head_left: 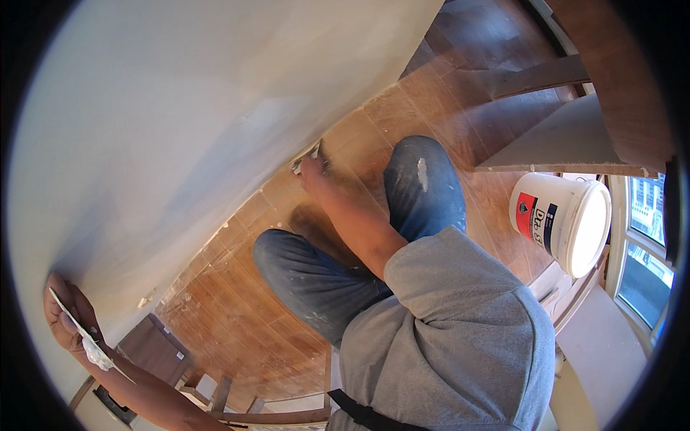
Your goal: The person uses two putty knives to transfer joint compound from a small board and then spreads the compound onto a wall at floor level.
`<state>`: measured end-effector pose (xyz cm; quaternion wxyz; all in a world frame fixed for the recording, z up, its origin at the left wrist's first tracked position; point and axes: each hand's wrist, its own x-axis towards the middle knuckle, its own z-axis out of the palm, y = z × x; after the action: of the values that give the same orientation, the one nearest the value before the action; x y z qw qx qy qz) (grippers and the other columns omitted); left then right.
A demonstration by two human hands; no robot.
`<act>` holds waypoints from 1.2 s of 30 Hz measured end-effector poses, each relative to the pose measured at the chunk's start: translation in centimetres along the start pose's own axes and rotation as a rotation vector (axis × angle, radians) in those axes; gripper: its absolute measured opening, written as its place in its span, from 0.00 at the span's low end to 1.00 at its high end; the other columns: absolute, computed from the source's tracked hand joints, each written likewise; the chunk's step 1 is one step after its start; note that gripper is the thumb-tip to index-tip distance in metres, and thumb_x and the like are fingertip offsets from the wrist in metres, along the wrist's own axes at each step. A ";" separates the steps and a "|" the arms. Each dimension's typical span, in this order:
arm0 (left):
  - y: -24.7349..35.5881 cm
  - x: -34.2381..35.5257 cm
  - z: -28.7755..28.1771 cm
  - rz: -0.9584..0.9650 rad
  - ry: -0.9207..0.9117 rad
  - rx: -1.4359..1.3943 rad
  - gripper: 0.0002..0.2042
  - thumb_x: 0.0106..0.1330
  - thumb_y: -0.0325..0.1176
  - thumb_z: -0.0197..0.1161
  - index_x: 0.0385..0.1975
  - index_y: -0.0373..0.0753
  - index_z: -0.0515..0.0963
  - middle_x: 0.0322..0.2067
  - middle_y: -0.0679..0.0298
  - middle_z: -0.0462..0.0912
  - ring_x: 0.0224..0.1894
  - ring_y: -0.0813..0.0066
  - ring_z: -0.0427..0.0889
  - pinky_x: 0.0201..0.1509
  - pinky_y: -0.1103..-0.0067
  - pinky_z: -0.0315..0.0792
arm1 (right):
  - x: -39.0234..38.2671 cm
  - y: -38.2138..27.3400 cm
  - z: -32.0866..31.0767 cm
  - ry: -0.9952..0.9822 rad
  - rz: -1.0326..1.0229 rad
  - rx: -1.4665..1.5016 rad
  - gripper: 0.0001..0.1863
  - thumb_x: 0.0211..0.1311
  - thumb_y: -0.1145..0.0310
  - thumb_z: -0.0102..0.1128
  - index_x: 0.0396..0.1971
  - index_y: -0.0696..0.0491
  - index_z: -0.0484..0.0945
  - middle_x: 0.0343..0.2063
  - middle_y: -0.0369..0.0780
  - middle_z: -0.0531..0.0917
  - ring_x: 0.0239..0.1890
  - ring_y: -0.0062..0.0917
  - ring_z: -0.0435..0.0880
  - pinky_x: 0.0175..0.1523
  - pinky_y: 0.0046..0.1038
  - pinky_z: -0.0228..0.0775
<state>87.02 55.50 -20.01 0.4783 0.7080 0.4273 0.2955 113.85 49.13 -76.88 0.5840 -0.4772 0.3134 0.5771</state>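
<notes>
At the far left, close to the wall, my left hand (66, 316) grips a thin flat putty blade (79, 325), seen nearly edge-on. A lump of white putty (95, 353) clings to the blade. My right hand (312, 172) reaches down to the foot of the pale wall (172, 108), fingers closed round a putty knife (316, 150). The knife's blade is at the joint where the wall meets the floor; its handle is mostly hidden in my hand. My bent knees, in blue jeans marked with white, lie on either side of my right forearm.
A white bucket (532, 212) with a red and black label stands at the right, by a window (647, 251). Wooden panels (553, 140) stick out at the upper right. Wood-plank floor (251, 316) carries white specks; a brown board (154, 348) and wooden pieces lie lower left.
</notes>
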 end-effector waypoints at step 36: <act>0.0 -0.4 0.2 -0.024 -0.011 -0.143 0.26 0.52 0.47 0.76 0.22 0.43 0.61 0.10 0.75 0.61 0.08 0.88 0.56 0.09 0.86 0.45 | 2.4 -0.3 0.1 0.016 0.044 0.063 0.20 0.64 0.70 0.46 0.56 0.41 0.67 0.53 0.36 0.74 0.53 0.31 0.73 0.52 0.46 0.73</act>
<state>87.02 55.07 -20.10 0.5335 0.6684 0.4109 0.3159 114.46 50.18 -78.98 0.5835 -0.4559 0.3465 0.5759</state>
